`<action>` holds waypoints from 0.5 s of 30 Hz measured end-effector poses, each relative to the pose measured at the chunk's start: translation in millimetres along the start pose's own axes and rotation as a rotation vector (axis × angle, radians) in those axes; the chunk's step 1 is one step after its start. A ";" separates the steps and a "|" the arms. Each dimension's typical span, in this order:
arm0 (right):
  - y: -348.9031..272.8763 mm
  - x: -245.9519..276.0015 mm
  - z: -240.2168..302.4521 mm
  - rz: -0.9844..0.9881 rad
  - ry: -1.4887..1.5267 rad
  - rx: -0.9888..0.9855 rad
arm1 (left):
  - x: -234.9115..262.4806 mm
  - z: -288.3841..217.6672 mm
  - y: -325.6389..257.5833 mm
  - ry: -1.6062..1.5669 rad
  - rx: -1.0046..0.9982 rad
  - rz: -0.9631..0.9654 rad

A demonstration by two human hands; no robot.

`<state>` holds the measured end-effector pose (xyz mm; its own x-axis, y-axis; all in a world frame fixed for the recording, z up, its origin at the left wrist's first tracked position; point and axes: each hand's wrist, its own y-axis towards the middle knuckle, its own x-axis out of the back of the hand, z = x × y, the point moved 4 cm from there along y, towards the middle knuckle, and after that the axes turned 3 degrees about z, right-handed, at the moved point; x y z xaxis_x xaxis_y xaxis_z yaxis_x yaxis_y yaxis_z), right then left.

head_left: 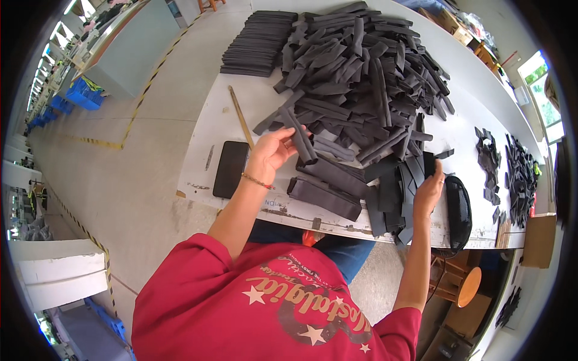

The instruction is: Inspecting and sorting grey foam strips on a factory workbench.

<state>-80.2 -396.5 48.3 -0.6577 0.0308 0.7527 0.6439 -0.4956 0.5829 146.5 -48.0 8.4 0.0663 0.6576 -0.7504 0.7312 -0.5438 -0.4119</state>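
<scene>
My left hand (276,150) grips a folded dark grey fabric strip (303,143) between thumb and fingers, in front of a large heap of similar folded strips (361,72). At the right, my right hand (428,191) is closed on a flat black fabric piece (428,163), its fingers partly hidden. Beside that hand lies a loose pile of flat dark pieces (391,201), hanging over the table's near edge. Between my hands sit stacked bundles of dark strips (325,197).
A black phone (230,169) and a wooden stick (241,117) lie at the left of the white table (208,129). A neat stack of strips (257,43) stands at the far left. A black mesh-covered object (459,212) stands at the right. A wooden stool (466,286) stands below.
</scene>
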 end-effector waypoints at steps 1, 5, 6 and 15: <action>3.2 10.2 17.2 -0.062 0.071 -0.014 | -2.4 1.6 -2.0 -0.008 0.047 0.022; -7.2 25.0 49.1 0.180 0.496 -0.240 | -8.6 8.1 2.5 -0.101 0.073 0.085; -11.8 30.5 81.3 0.220 0.667 -0.270 | -1.1 12.0 9.3 -0.171 0.060 0.090; -47.8 44.5 182.4 0.412 0.577 0.252 | -48.5 23.4 -23.0 -0.073 0.107 0.275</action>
<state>-69.0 -213.1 109.7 -0.4000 -0.6084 0.6854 0.9065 -0.1525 0.3937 110.6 -79.6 42.2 0.2006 0.4410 -0.8748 0.6161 -0.7510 -0.2373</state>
